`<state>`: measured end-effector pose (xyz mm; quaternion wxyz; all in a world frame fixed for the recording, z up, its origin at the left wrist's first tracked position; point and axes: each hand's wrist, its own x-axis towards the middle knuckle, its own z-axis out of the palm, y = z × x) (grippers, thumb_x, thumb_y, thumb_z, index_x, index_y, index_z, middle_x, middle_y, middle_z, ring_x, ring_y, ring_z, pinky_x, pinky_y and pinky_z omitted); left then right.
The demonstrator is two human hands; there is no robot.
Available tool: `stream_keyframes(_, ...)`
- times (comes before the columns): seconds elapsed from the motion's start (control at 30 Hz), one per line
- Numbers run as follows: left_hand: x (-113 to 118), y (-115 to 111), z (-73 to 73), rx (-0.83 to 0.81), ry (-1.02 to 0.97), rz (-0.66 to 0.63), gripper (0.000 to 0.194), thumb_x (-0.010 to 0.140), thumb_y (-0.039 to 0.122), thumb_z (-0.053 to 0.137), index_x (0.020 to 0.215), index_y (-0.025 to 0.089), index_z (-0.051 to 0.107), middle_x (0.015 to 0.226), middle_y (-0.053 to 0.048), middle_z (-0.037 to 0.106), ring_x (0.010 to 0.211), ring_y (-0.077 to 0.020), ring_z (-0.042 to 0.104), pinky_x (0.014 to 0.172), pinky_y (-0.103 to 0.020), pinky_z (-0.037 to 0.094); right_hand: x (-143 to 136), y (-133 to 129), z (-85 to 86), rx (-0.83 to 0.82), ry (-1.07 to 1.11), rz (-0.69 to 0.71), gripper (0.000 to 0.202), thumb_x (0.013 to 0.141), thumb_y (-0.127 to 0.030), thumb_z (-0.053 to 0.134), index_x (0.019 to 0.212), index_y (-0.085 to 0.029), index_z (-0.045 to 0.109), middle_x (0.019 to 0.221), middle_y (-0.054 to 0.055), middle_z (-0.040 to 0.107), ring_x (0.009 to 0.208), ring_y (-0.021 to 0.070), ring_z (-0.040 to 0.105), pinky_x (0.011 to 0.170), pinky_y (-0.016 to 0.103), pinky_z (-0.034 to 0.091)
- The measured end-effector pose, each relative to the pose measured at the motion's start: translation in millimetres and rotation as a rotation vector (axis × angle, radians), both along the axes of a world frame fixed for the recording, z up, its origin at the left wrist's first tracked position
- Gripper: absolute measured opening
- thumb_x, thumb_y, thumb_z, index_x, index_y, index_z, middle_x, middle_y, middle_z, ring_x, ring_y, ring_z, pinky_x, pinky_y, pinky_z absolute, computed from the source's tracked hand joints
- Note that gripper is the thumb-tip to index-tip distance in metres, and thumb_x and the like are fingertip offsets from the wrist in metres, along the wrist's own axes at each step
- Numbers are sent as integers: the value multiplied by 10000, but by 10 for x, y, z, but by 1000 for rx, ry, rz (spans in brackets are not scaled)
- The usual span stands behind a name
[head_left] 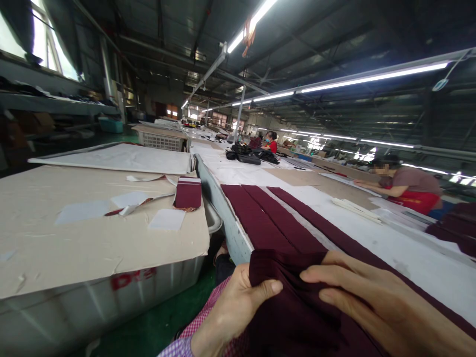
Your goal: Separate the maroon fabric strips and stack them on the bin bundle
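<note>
A piece of dark maroon fabric (297,322) is bunched into folds at the near end of the long table. My left hand (241,297) grips its left edge, the thumb pressed on top and the fingers hidden behind the cloth. From the right, my right hand (375,297) takes hold of the gathered folds between thumb and fingers. Just beyond my hands, flat maroon fabric strips (267,218) run lengthwise along the table (211,183), with a pale gap between two of them.
To the left, a large bin (148,292) is covered by a beige board (111,243) bearing paper scraps and a small maroon fabric stack (188,193). Black items (251,153) lie farther along the table. A person (412,183) leans over its right side.
</note>
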<state>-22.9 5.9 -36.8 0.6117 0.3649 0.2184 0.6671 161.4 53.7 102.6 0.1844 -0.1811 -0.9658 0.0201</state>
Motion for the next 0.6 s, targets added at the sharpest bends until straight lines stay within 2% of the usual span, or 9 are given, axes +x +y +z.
stream_keyframes(0.1, -2, -9, 13, -5, 8, -2, 319, 730, 411, 885, 835, 126, 789, 722, -35, 724, 660, -103, 617, 692, -215, 505, 6, 27, -7, -51, -78, -27, 291, 955, -241, 503, 1058, -327, 761, 902, 13, 717, 643, 153, 703, 529, 216, 558)
stream_keyframes(0.23, -2, 17, -18, -10, -34, 20, 296, 726, 381, 891, 812, 123, 774, 736, -33, 719, 652, -99, 607, 684, -218, 494, 19, 57, -25, -77, -48, -98, 265, 981, -353, 528, 843, -294, 746, 906, 47, 688, 701, 185, 679, 602, 263, 580)
stream_keyframes(0.37, -8, 69, -65, -56, -167, 123, 270, 690, 307, 918, 820, 122, 772, 776, -51, 740, 702, -115, 649, 717, -228, 512, 29, 85, -62, -61, 65, -116, 466, 962, -587, 562, 643, -255, 634, 855, 68, 674, 658, 209, 631, 539, 306, 547)
stream_keyframes(0.47, 3, 83, -37, -93, -267, 183, 288, 657, 269, 936, 855, 135, 776, 783, -61, 753, 719, -138, 676, 749, -264, 541, 29, 114, -203, -80, 72, -140, 529, 929, -639, 632, 598, -232, 560, 705, 21, 612, 569, 162, 591, 457, 262, 496)
stream_keyframes(0.53, 26, 74, 14, -112, -293, 203, 302, 646, 275, 941, 860, 139, 777, 785, -71, 761, 720, -155, 688, 782, -299, 560, 23, 124, -344, 18, 122, -125, 526, 965, -618, 612, 614, -230, 561, 662, -4, 588, 539, 137, 589, 436, 230, 491)
stream_keyframes(0.6, 59, 55, 73, -121, -311, 232, 309, 630, 295, 949, 840, 145, 781, 776, -71, 765, 686, -156, 687, 789, -316, 571, 5, 120, -471, 206, 219, -95, 455, 1031, -548, 546, 714, -230, 617, 749, 9, 638, 620, 144, 651, 527, 228, 551)
